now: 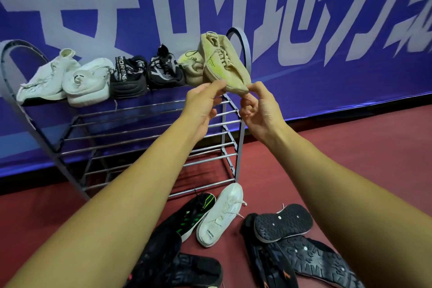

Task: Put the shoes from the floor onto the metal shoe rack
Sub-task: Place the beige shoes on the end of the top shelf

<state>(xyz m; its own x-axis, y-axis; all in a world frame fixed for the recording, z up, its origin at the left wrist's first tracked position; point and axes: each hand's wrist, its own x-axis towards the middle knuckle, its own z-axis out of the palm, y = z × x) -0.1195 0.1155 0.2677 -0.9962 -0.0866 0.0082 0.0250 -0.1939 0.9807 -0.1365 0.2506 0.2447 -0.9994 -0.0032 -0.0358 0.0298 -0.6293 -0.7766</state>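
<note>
Both hands pinch the beige shoe (223,65) above the metal shoe rack's (149,128) right end: left hand (203,105), right hand (259,112).

A blue banner (327,77) with large white lettering backs a dark red floor (350,159).

- On the black shoe (128,75) on the metal shoe rack (238,161), we read white letters "RORENG", running sideways.
- On the white shoe (219,215) on the floor, small dark heel print, unreadable to us.
- On the banner (304,18), huge cropped white characters we cannot read.
</note>
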